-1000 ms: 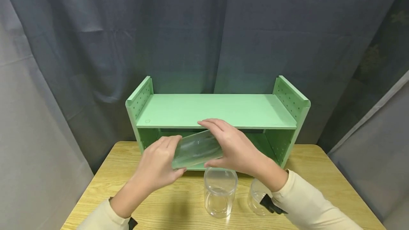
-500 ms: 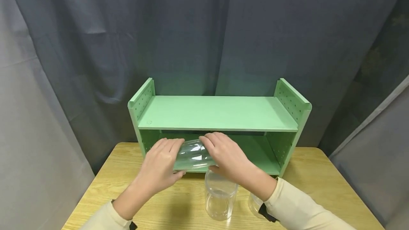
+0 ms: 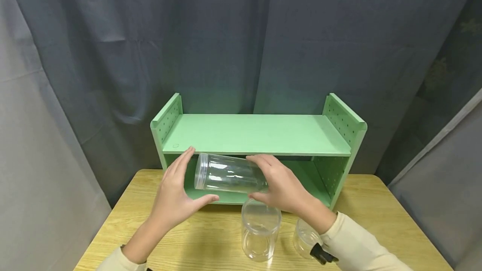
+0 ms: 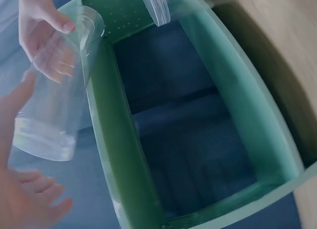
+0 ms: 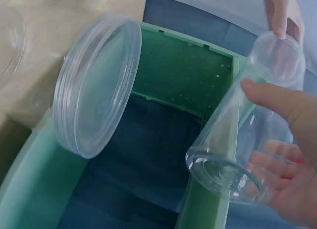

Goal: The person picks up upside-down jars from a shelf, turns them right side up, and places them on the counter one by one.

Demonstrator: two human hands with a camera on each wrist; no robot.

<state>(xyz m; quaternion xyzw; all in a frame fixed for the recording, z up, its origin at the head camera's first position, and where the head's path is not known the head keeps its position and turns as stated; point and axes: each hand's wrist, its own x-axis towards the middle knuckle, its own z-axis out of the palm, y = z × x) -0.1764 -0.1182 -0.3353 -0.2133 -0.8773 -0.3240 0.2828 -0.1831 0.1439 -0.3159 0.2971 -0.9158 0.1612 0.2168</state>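
A tall clear jar [image 3: 231,173] lies almost level in the air, before the green shelf. Its ridged, frosted lid [image 3: 201,171] faces left. My right hand [image 3: 280,183] grips the jar around its base end, thumb below and fingers above. In the right wrist view, the ringed jar bottom [image 5: 223,174] shows beside the right thumb [image 5: 270,98]. My left hand [image 3: 171,195] is spread at the lid end, thumb and fingers apart. The left wrist view also shows the left hand [image 4: 25,194] open around the lid end, with a gap to it.
Below the hands, a lidded clear jar [image 3: 260,237] stands on the wooden table [image 3: 124,225]. A shorter clear jar [image 3: 306,235] is to its right, partly hidden by the right wrist. Behind is a two-level green shelf [image 3: 256,133] against dark curtains [image 3: 211,32].
My left hand has let go of the jar's lid end and moved left, fingers spreading, uncovering the lid. The jar's left end has tipped up. My right hand still holds the base end.
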